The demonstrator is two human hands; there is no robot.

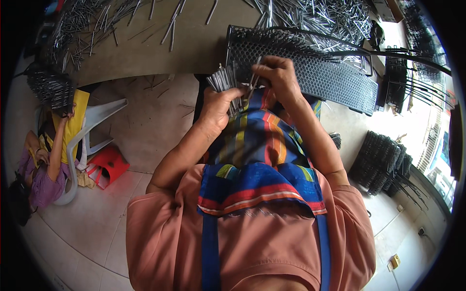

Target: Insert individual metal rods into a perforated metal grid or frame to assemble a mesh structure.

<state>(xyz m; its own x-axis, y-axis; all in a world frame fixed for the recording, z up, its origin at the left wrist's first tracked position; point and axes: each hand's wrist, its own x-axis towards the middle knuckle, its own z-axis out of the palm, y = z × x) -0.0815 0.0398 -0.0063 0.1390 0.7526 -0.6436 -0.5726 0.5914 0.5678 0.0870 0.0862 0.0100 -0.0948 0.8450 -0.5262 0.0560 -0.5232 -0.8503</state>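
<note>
A bundle of thin grey metal rods (223, 79) stands upright in my left hand (217, 104), whose fingers are wrapped round it above my lap. My right hand (279, 76) is closed in a pinch beside the bundle, on a thin metal rod (253, 81) that slants down toward my left thumb. Just past my hands, a long black perforated metal rack (335, 80) leans at the table edge, with a row of rods along its upper part. The lower ends of the bundle are partly hidden by my left hand.
Loose metal rods (330, 22) are heaped across the brown table (141, 51). At the left, a seated co-worker (51, 177) reaches toward a dark rod-filled rack (51, 89), near a white chair (73, 169) and a red bag (109, 165). Stacked black racks (381, 162) stand on the floor at right.
</note>
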